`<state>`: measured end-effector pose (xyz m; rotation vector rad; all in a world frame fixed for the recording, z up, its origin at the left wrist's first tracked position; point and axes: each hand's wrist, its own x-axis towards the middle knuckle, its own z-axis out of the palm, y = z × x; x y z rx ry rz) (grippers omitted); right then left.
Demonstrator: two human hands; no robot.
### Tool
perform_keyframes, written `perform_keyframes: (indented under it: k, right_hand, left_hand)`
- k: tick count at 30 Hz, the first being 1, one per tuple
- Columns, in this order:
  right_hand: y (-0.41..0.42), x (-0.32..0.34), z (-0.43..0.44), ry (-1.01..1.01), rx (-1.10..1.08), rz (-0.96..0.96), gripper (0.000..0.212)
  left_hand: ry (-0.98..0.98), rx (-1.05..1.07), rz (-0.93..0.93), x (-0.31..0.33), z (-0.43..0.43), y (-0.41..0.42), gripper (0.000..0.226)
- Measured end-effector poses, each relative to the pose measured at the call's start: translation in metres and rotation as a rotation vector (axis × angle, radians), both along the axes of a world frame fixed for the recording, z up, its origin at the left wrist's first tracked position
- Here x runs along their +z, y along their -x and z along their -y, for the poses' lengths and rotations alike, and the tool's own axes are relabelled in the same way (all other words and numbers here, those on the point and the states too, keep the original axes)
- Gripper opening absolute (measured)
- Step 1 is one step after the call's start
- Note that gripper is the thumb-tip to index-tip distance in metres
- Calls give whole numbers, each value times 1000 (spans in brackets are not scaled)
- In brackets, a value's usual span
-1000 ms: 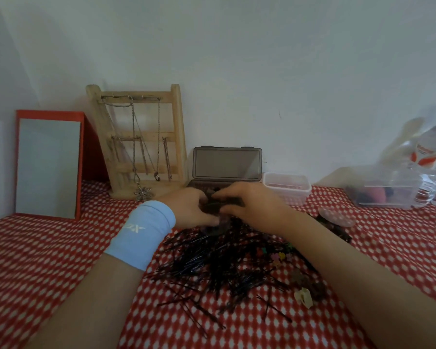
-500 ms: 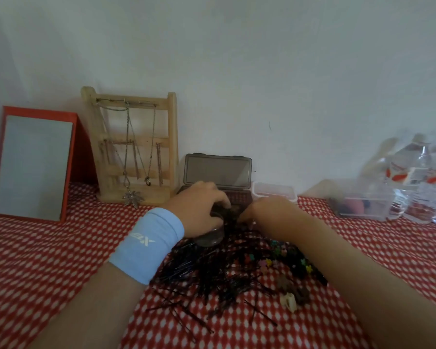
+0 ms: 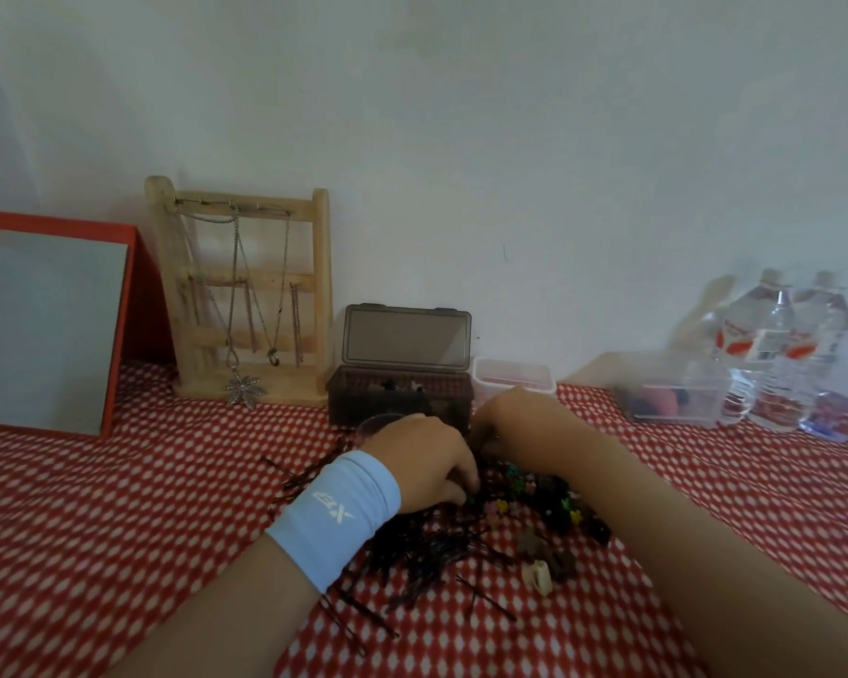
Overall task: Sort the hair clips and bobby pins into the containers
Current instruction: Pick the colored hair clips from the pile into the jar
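Observation:
A heap of black bobby pins (image 3: 432,545) lies on the red checked cloth, with small coloured hair clips (image 3: 534,491) along its right side and a beige claw clip (image 3: 537,574) near its front. Behind it stands a dark box (image 3: 400,398) with its lid up and clips inside, next to a small clear container (image 3: 512,379). My left hand (image 3: 422,462), which wears a blue wristband, curls its fingertips down into the heap by the small clips. My right hand (image 3: 510,418) lies in front of the dark box, with its fingers hidden.
A wooden jewellery stand (image 3: 246,296) with chains and a red-framed mirror (image 3: 50,325) stand at the back left. At the back right are a clear tub (image 3: 671,398) and water bottles (image 3: 774,349). A small round clear dish (image 3: 375,425) sits by my left hand.
My left hand has moved back from the dark box down onto the heap. My right hand has dropped lower in front of the box. The camera has turned a little to the right.

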<state>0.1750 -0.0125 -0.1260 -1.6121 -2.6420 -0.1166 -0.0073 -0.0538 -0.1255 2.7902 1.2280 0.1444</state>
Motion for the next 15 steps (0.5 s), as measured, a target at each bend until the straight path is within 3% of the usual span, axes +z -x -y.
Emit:
perform_keyframes:
  k: [5,9,15]
  right_hand:
    - [-4,9,4,20,-10,-171,30]
    - [7,8,6,12,8,-229,21]
    - [38,22,9,24,19,-544,17]
  left_hand:
    - [77,24,161,14,-4,11,27]
    - [42,77,269,28,-9,30,16]
    - [-26,312,256,30,-22,66,15]
